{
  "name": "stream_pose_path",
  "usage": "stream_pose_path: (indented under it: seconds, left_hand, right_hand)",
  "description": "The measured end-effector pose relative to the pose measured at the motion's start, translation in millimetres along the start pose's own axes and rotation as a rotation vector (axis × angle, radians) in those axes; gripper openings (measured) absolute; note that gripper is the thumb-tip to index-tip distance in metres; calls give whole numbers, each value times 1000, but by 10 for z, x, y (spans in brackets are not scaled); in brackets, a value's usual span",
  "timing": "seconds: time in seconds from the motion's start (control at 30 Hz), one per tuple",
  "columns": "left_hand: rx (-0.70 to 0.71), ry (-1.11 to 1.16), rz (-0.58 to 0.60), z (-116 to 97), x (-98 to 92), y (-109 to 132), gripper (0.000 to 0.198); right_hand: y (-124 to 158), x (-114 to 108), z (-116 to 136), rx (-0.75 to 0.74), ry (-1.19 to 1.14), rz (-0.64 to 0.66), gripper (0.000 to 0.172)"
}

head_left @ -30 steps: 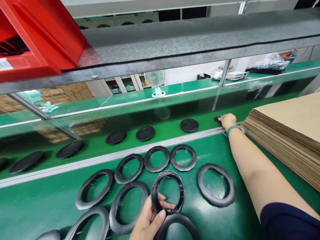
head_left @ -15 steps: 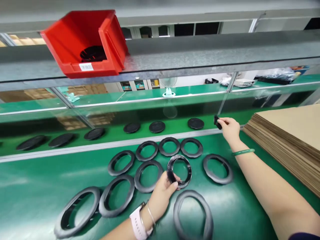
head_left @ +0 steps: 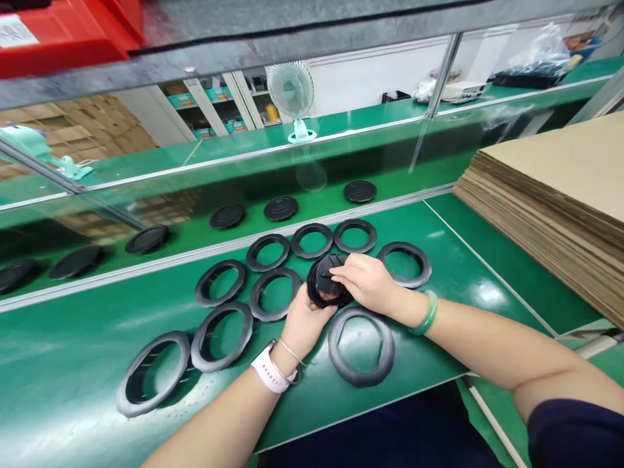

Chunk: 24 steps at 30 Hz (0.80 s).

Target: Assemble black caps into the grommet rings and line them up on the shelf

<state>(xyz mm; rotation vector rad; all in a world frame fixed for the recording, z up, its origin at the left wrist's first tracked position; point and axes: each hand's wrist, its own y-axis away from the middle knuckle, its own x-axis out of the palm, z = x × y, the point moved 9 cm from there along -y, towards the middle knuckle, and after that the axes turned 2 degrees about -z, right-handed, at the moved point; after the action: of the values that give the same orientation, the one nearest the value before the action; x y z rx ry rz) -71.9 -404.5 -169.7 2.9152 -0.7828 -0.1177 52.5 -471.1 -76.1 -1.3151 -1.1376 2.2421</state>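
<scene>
My left hand (head_left: 303, 325), closed, grips a glossy black ring (head_left: 312, 298) by its lower left side, raised over the bench. My right hand (head_left: 371, 285) pinches a raised part on a round black disc (head_left: 327, 265), which lies at the ring's opening. I cannot tell whether the disc is fully seated. Just below the hands a grey-black ring (head_left: 341, 364) rests on the green bench. Behind my right hand sits another black ring (head_left: 423, 276).
Several more rings (head_left: 221, 369) lie on the green bench. Black discs (head_left: 281, 208) line the green strip behind a metal rail. Stacked cardboard (head_left: 526, 214) stands at the right. A red bin (head_left: 73, 45) sits on the upper shelf; a small fan (head_left: 291, 91) is beyond.
My right hand has come from the far right strip to the ring, bringing the black disc onto its opening. The ring stays in my left hand. The view has tilted down.
</scene>
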Motion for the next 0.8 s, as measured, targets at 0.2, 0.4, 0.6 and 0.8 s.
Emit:
stream_pose_path:
  seconds: [0.2, 0.4, 0.6, 0.8]
  left_hand:
    - [-46, 39, 18, -5, 10, -16, 53]
    - [-73, 6, 22, 17, 5, -12, 52]
    - [-78, 29, 33, 3, 17, -3, 55]
    - [-95, 20, 27, 15, 19, 5, 52]
  right_hand:
    - [46, 132, 32, -95, 75, 103, 20]
    - [58, 134, 142, -228, 153, 161, 24]
    - [60, 134, 154, -245, 167, 175, 24]
    - [61, 165, 68, -127, 95, 194, 21]
